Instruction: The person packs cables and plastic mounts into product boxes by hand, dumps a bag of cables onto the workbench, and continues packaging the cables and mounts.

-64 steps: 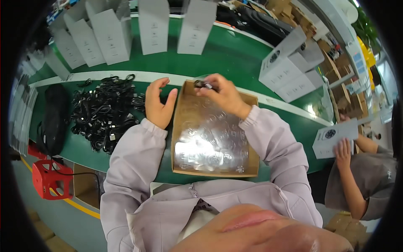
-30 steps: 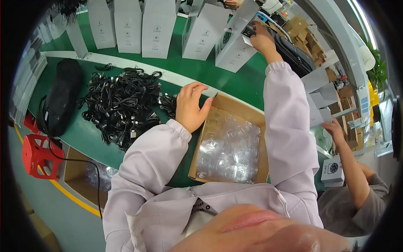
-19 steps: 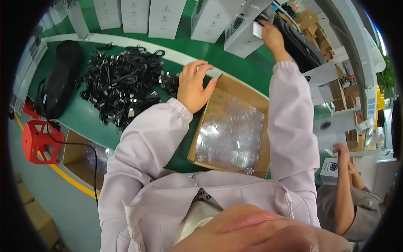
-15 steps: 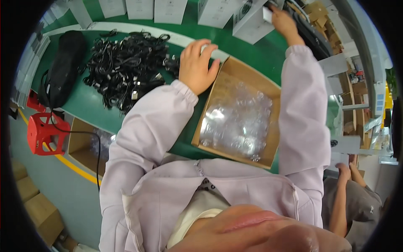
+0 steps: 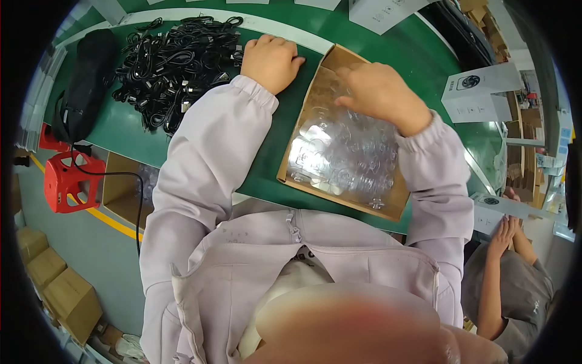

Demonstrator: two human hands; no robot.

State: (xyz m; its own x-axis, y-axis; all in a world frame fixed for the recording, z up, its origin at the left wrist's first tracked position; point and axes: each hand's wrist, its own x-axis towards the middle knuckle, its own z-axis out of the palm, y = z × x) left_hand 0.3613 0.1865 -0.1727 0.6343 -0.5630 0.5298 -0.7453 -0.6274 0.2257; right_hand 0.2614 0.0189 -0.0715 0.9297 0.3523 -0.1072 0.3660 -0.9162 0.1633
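In front of me, a shallow cardboard box holds a layer of clear plastic pieces, moulded and shiny. Over the box's far part hovers my right hand, thumb spread from the fingers and nothing visible in it; some fingertips are hard to see. My left hand rests beyond the box's left side, at the right edge of a pile of coiled black cables. Its fingers curl downward with the thumb out, and whatever may lie under them is hidden.
White printed cartons stand along the green table's far side, with more cartons at right. At the left lie a black fabric bag and, below, a red stool. Another person's hands work at a carton on the right.
My right hand has come back from the white cartons at far right to above the box. My left hand's spread fingers have curled. The view has shifted slightly.
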